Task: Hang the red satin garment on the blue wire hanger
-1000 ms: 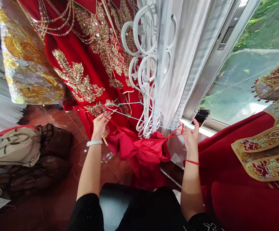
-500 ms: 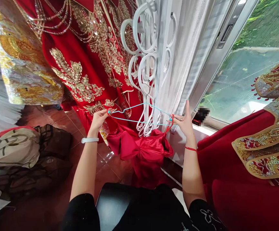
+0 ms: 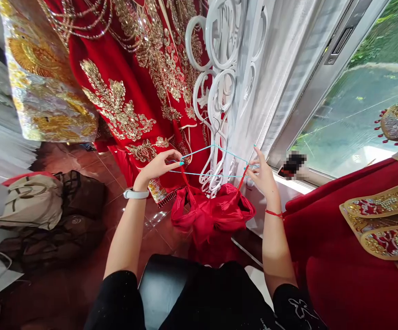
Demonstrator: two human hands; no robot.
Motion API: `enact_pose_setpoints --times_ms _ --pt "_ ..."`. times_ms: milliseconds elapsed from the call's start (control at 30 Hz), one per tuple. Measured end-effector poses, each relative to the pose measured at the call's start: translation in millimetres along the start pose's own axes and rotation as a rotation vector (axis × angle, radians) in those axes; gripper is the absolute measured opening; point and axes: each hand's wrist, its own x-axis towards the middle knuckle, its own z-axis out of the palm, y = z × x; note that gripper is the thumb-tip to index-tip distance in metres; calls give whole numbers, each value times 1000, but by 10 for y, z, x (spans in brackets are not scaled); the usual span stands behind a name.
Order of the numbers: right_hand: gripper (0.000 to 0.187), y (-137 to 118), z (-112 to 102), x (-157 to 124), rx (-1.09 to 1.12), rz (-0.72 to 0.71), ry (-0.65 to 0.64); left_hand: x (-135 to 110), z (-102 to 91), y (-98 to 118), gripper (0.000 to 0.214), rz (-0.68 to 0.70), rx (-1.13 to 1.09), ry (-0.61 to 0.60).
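A thin light-blue wire hanger (image 3: 212, 160) is held up between both hands in front of a white scrolled metal stand (image 3: 219, 91). My left hand (image 3: 159, 166) pinches the hanger's left end and a thin red strap there. My right hand (image 3: 262, 173) pinches the right end, with another red strap running down from it. Below the hanger a plain red satin garment (image 3: 214, 211) hangs bunched from those straps.
Red gowns with gold embroidery (image 3: 133, 82) hang at the back left, and another embroidered red garment (image 3: 363, 229) lies at the right. A window frame (image 3: 322, 78) and sheer white curtain (image 3: 281, 68) stand behind. Bags (image 3: 44, 206) sit on the tiled floor at left.
Both hands have drawn closer together along the hanger. The red satin garment has risen a little and bunched up under it. My view has shifted slightly.
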Motion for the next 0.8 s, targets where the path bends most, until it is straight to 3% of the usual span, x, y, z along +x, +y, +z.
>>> enact_pose_setpoints --times_ms 67,167,200,233,333,367,433,533,633,700,800 --pt "80 103 -60 -112 37 3 128 -164 171 -75 32 -26 40 239" --pt "71 465 -132 -393 107 87 514 -625 639 -275 34 -176 19 767" --pt "67 633 -126 -504 101 155 623 -811 817 -345 33 -236 -19 792" --pt "62 810 -98 -617 79 247 648 -997 983 -411 28 -266 -51 664" --pt "50 1285 100 -909 -88 519 318 -1459 1284 -569 20 -195 -79 39" --pt "47 1398 180 -975 -153 571 235 -1562 1294 -609 24 -188 -73 -69" --pt "36 1538 296 -1049 -223 630 153 -1689 1190 -671 29 -209 -66 -162" --pt "19 1582 260 -1033 -191 663 115 -1730 864 -722 24 -258 -39 -166" --pt "4 1536 16 -949 -122 703 60 -1668 587 -734 20 -246 -2 -60" --pt "11 1492 -143 -897 -22 730 44 -1586 509 -739 22 -236 -11 74" --pt "12 1412 -247 -838 353 695 165 -1426 534 -767 27 -287 -50 428"
